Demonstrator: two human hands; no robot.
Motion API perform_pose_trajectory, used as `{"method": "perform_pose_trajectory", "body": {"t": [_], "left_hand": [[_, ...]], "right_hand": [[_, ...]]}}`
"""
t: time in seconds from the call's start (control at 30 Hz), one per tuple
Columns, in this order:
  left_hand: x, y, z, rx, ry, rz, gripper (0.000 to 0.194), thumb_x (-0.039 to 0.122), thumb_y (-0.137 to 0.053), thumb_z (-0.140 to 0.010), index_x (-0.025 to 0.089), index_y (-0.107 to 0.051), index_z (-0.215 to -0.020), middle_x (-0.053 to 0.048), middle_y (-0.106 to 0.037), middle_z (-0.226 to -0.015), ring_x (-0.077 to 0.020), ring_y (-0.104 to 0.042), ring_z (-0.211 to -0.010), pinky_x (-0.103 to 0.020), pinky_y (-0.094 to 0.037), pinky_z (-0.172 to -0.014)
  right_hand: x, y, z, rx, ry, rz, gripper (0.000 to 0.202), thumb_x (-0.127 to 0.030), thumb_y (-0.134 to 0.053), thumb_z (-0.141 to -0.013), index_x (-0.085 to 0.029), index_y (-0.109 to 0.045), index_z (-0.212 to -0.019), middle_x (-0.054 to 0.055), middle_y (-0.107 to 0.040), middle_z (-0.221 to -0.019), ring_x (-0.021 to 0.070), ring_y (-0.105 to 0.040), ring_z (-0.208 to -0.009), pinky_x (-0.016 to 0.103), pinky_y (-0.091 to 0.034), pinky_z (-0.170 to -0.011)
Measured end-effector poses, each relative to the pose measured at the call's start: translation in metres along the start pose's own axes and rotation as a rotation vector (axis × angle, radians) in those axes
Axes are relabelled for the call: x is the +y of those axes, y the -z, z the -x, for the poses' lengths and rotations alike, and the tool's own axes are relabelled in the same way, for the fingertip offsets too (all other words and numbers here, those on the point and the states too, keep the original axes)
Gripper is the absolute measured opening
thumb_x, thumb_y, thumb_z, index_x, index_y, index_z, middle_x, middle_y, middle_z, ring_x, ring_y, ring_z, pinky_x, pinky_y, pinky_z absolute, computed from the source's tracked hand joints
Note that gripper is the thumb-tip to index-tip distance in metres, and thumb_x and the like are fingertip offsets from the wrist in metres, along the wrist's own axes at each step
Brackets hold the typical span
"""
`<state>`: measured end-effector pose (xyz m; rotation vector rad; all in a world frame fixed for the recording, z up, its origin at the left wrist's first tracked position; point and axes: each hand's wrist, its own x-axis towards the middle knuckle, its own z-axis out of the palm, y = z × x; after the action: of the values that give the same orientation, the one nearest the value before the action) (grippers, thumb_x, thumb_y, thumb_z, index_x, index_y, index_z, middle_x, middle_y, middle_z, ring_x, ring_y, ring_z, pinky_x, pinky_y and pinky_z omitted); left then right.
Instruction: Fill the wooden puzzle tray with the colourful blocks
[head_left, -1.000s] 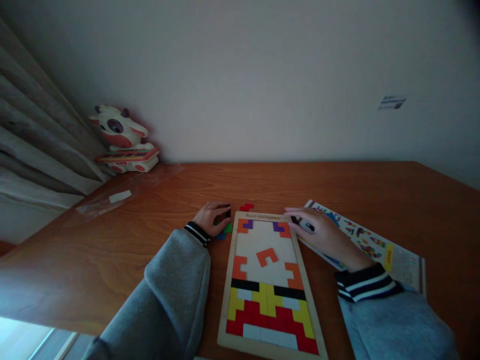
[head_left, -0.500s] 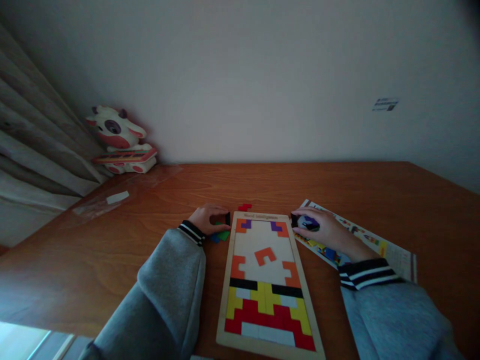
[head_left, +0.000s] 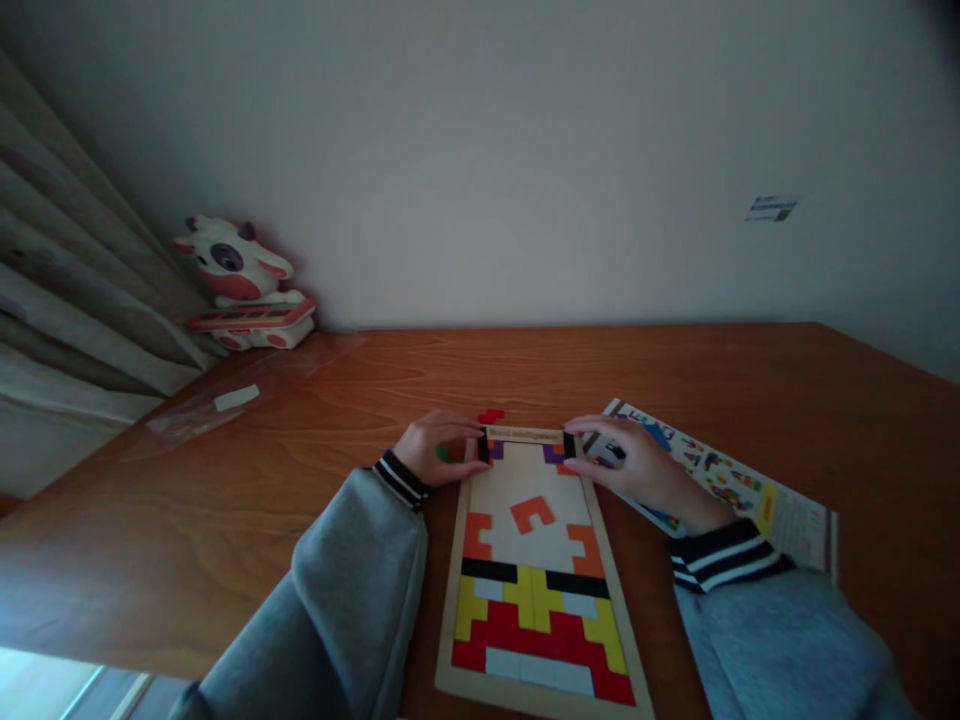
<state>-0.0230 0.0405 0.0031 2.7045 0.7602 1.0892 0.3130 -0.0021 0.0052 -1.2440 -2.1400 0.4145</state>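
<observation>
A wooden puzzle board lies before me, its lower part filled with red, yellow, white and black pieces. At its top left corner my left hand pinches a black puzzle piece between thumb and fingers. My right hand grips another black puzzle piece over the top right corner. Purple pieces sit beside the held ones, and orange pieces line both sides. One loose orange piece rests tilted in the middle of the board. Part of the corner pieces is hidden by my fingers.
A red piece lies just beyond the board. Under my right hand is a printed pattern sheet. A green piece shows behind my left hand. At the back left stand a cow toy and a clear plastic wrapper.
Both hands have moved inward from beside the board to over its top corners, each carrying its black piece. The loose orange piece stays where it was.
</observation>
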Motion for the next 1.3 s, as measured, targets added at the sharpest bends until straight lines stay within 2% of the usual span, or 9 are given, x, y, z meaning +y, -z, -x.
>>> {"method": "perform_pose_trajectory", "body": {"t": [0.13, 0.27, 0.47, 0.67, 0.87, 1.07, 1.2, 1.3], "left_hand": [[0.020, -0.024, -0.010, -0.102, -0.082, 0.033, 0.039, 0.049, -0.075, -0.081, 0.017, -0.074, -0.105, -0.011, -0.075, -0.108, -0.0229, -0.070, -0.101, -0.040, -0.055, -0.096], [0.021, -0.036, -0.008, -0.180, -0.081, -0.025, 0.034, 0.047, -0.067, -0.089, 0.019, -0.075, -0.108, -0.011, -0.073, -0.114, -0.0246, -0.065, -0.109, -0.042, -0.054, -0.098], [0.021, -0.037, -0.001, -0.144, -0.047, -0.148, 0.032, 0.040, -0.055, -0.097, 0.020, -0.073, -0.114, -0.010, -0.070, -0.122, -0.0265, -0.059, -0.118, -0.046, -0.053, -0.098], [0.023, -0.037, -0.001, -0.128, -0.065, -0.177, 0.030, 0.035, -0.051, -0.099, 0.018, -0.073, -0.113, -0.009, -0.071, -0.119, -0.0236, -0.063, -0.111, -0.043, -0.055, -0.095], [0.022, -0.039, 0.002, -0.105, -0.068, -0.197, 0.032, 0.036, -0.048, -0.100, 0.019, -0.072, -0.113, -0.009, -0.071, -0.119, -0.0227, -0.065, -0.107, -0.042, -0.056, -0.094], [0.024, -0.037, 0.001, -0.143, -0.055, -0.180, 0.032, 0.033, -0.048, -0.099, 0.019, -0.069, -0.118, -0.010, -0.069, -0.123, -0.0237, -0.064, -0.111, -0.044, -0.054, -0.097], [0.027, -0.034, -0.001, -0.124, -0.039, -0.193, 0.031, 0.031, -0.048, -0.099, 0.019, -0.068, -0.118, -0.011, -0.070, -0.121, -0.0236, -0.064, -0.109, -0.042, -0.053, -0.094], [0.030, -0.033, -0.002, -0.111, -0.048, -0.192, 0.028, 0.031, -0.049, -0.099, 0.020, -0.070, -0.113, -0.009, -0.073, -0.114, -0.0224, -0.066, -0.103, -0.040, -0.052, -0.090]], "right_hand": [[-0.025, -0.022, -0.003, -0.129, 0.079, 0.059, 0.035, -0.046, -0.070, -0.084, -0.027, -0.070, -0.113, 0.008, -0.070, -0.123, 0.0283, -0.062, -0.118, 0.054, -0.038, -0.107], [-0.029, -0.030, -0.003, -0.170, 0.142, 0.144, 0.030, -0.042, -0.065, -0.089, -0.028, -0.071, -0.116, 0.007, -0.069, -0.127, 0.0288, -0.058, -0.123, 0.058, -0.033, -0.108], [-0.026, -0.020, -0.002, -0.150, 0.195, 0.283, 0.025, -0.038, -0.060, -0.095, -0.028, -0.073, -0.114, 0.005, -0.067, -0.130, 0.0282, -0.057, -0.119, 0.055, -0.040, -0.102], [-0.025, -0.021, -0.001, -0.130, 0.229, 0.311, 0.028, -0.041, -0.061, -0.093, -0.025, -0.074, -0.113, 0.007, -0.068, -0.125, 0.0273, -0.058, -0.114, 0.051, -0.044, -0.100], [-0.027, -0.023, -0.001, -0.124, 0.193, 0.244, 0.033, -0.041, -0.060, -0.094, -0.023, -0.071, -0.119, 0.009, -0.068, -0.123, 0.0266, -0.060, -0.113, 0.049, -0.047, -0.101], [-0.030, -0.017, 0.000, -0.089, 0.129, 0.092, 0.030, -0.045, -0.065, -0.090, -0.029, -0.072, -0.115, 0.007, -0.068, -0.120, 0.0260, -0.060, -0.113, 0.049, -0.046, -0.102], [-0.037, -0.018, 0.000, -0.184, 0.171, 0.023, 0.035, -0.054, -0.073, -0.080, -0.031, -0.076, -0.106, 0.006, -0.065, -0.121, 0.0267, -0.057, -0.115, 0.047, -0.045, -0.102], [-0.042, -0.021, 0.000, -0.263, 0.168, 0.019, 0.030, -0.055, -0.072, -0.082, -0.033, -0.078, -0.100, 0.005, -0.066, -0.116, 0.0264, -0.056, -0.113, 0.047, -0.042, -0.102]]}}
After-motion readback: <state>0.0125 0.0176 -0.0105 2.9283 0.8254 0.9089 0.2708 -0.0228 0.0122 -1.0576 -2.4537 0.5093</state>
